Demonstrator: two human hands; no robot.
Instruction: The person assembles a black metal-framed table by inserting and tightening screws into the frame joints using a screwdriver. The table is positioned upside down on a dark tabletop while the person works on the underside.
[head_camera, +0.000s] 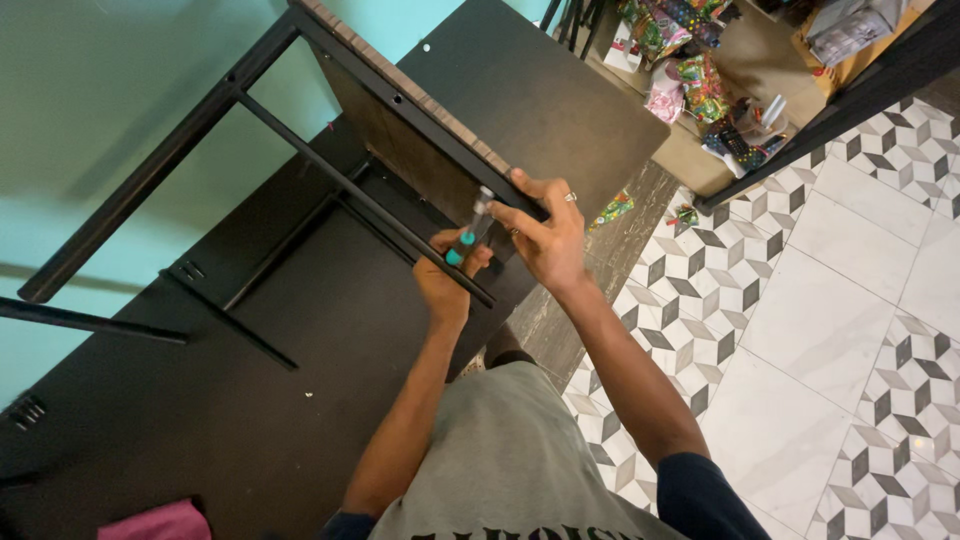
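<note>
Dark floor mat (200, 420) w/ tipped table frame (330, 180) on it; pink cloth (155, 523) at bottom edge.

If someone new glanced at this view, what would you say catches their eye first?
First, the two hands at the centre: the left hand grips a screwdriver with a teal-and-black handle, its tip up against the edge of a dark board, which the right hand holds. Black metal bars run from that board towards the upper left. At right, the patterned tile floor stands out, with colourful clutter at the top.
</note>
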